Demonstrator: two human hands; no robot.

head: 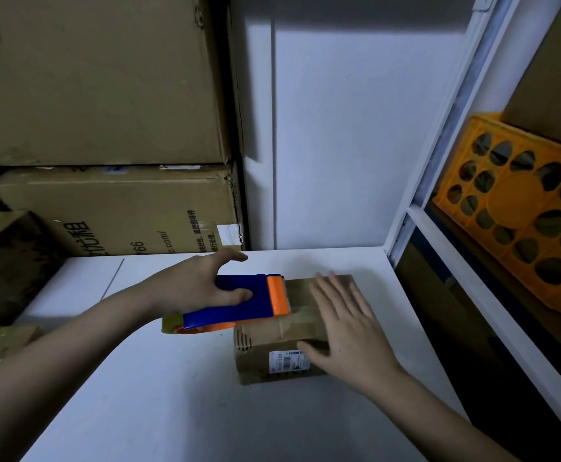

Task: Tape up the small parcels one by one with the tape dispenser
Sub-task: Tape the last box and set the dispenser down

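A small brown cardboard parcel (282, 331) with a white barcode label on its near side sits on the white table, a strip of tape across its top, while a blue tape dispenser (235, 303) with an orange cutting head rests against its left upper edge.

You have open white counter (179, 395) in front of the small brown cardboard parcel (282, 345) and to its left. Stacked large brown cardboard boxes (105, 208) wall off the back left, and the white metal shelf frame (439, 228) with its orange plastic crate (519, 208) hems your right.
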